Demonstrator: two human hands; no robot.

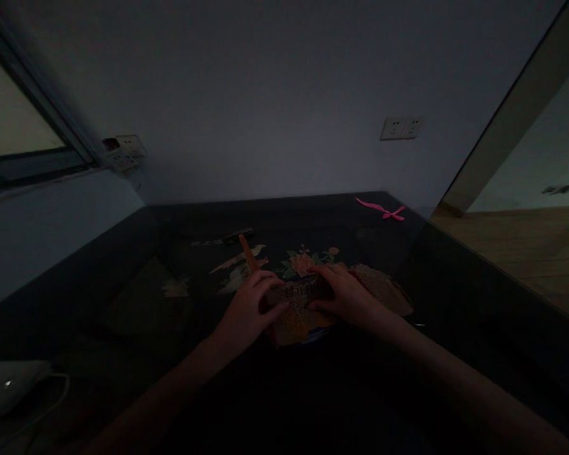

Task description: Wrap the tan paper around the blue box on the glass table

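Note:
A brown cardboard-like piece with many small dark holes and a row of slots along its top edge is between my two hands. My left hand grips its left side, thumb on the near face and fingers over the top. On the right side, my right hand holds it in the same way. A second brown piece with holes lies on the dark table, just beyond my right wrist. Behind my left hand is an orange-brown stick-like object. The image is dark and fine detail is unclear.
A pink ribbon lies at the table's back right corner. Near the back is a small dark object. A white device with a cable is at the lower left. The wall behind carries sockets.

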